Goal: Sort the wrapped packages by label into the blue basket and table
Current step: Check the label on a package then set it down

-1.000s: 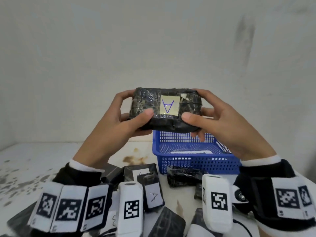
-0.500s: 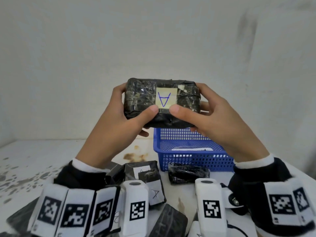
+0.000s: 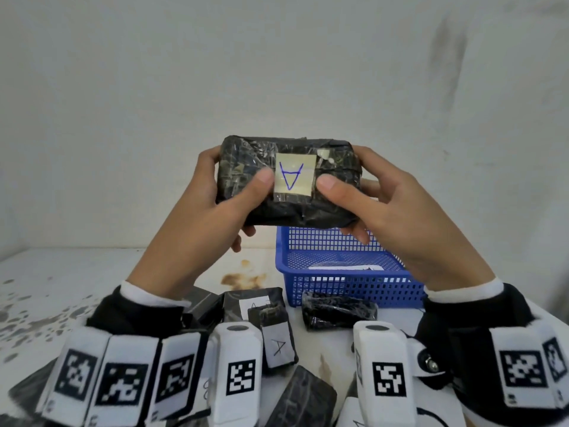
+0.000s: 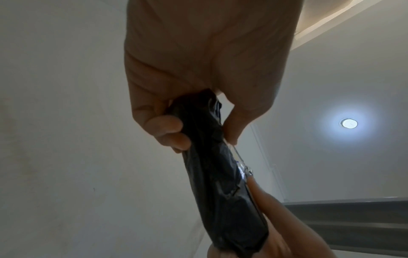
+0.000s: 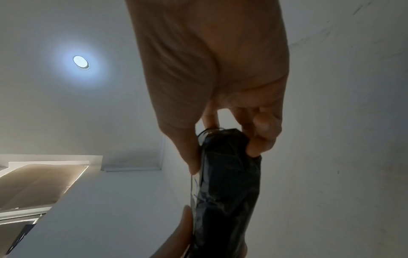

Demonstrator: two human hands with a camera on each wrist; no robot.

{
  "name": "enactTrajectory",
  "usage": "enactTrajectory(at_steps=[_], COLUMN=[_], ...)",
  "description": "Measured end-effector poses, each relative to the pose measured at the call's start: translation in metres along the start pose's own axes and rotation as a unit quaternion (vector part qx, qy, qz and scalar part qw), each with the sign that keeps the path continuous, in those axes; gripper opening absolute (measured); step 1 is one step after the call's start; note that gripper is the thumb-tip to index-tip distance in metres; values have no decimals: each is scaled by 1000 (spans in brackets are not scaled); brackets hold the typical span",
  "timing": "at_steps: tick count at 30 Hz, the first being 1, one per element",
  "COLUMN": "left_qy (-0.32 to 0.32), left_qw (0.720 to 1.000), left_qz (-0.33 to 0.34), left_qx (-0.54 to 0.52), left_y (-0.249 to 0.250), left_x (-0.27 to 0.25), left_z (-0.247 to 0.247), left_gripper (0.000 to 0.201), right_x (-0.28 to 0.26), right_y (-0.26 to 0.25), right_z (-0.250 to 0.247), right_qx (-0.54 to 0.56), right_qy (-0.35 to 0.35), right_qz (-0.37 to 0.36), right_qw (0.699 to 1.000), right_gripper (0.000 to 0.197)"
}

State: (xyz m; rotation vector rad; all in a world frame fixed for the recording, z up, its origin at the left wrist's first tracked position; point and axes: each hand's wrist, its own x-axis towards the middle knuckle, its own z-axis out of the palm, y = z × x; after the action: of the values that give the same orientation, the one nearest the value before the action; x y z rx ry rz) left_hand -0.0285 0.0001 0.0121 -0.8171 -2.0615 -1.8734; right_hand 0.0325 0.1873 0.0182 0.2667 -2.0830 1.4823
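- Spreading below, the stained white tabletop [image 3: 61, 282] carries a blue basket [image 3: 345, 291] and several black packages [image 3: 338, 312].
- The black wrapped package [image 3: 289, 204], labelled "A" [image 3: 295, 177], is held above the basket.
- Left hand [image 3: 197, 223] and right hand [image 3: 397, 217] each grip one end, thumbs beside the label.

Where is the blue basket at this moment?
In the head view, the blue basket stands on the table right of centre, below and behind the held package, with a small black package lying just before it.
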Motion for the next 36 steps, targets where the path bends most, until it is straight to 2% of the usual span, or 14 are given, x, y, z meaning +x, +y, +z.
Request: enactTrajectory(at_steps=[3, 7, 10, 14, 21, 26, 36], left_qy=[-9, -12, -11, -12, -14, -8, -16], left_qw=[1000, 999, 999, 1000, 1000, 1000, 1000], left_qz=[1, 1, -3, -3, -11, -16, -23], left_qx=[-21, -30, -30, -29, -21, -10, -9], left_y=[-1, -3, -3, -3, -1, -2, 0], left_x=[1, 1, 2, 2, 1, 2, 2], left_z=[-2, -1, 0, -1, 1, 0, -3], left_gripper=[38, 35, 36, 37, 42, 32, 31], right_x=[0, 1, 1, 0, 2, 2, 1], right_y=[0, 0, 1, 0, 5, 2, -2], right_z=[-1, 0, 2, 5, 9, 12, 9], right_qx=[12, 9, -4, -30, -39, -28, 6], right_qy=[-1, 9, 13, 6, 12, 20, 25], right_qz=[2, -1, -1, -7, -28, -20, -5], right_qw=[1000, 1000, 1000, 1000, 999, 999, 1000], right_gripper=[35, 36, 37, 52, 57, 41, 31])
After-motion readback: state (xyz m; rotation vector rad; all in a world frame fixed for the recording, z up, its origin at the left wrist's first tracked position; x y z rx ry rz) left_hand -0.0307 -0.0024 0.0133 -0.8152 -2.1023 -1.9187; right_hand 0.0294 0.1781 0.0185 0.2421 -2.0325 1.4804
